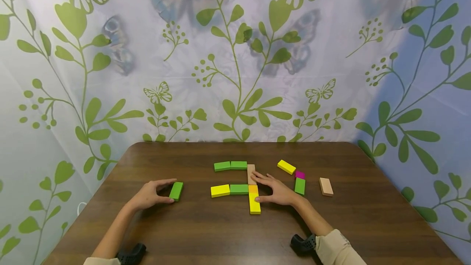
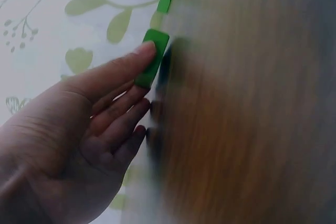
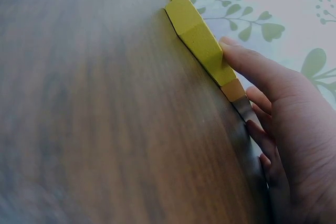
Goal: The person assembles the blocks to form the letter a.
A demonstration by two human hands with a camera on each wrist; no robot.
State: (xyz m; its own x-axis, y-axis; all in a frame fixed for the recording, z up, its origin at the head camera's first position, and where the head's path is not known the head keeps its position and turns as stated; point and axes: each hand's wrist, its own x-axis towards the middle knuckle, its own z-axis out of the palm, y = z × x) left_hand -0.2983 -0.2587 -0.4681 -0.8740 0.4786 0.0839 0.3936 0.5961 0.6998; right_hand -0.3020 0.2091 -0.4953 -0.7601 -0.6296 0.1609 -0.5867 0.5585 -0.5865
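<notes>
Here's the green block (image 1: 176, 191), toward the table's (image 1: 206, 232) left edge, pinched by the left hand (image 1: 147, 195). Mid-table, the right hand (image 1: 277, 191), spread wide, touches a yellow block (image 1: 254, 207) and a tan block (image 1: 251, 168) (squaring them up, I'd say). Lining up looks like the step; next calls for light fingers, nudging no neighbours.

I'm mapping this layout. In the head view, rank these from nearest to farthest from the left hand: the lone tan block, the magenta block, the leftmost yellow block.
From the left hand:
1. Leftmost yellow block, near the middle.
2. Magenta block, on the right.
3. Lone tan block, farthest right.
</notes>
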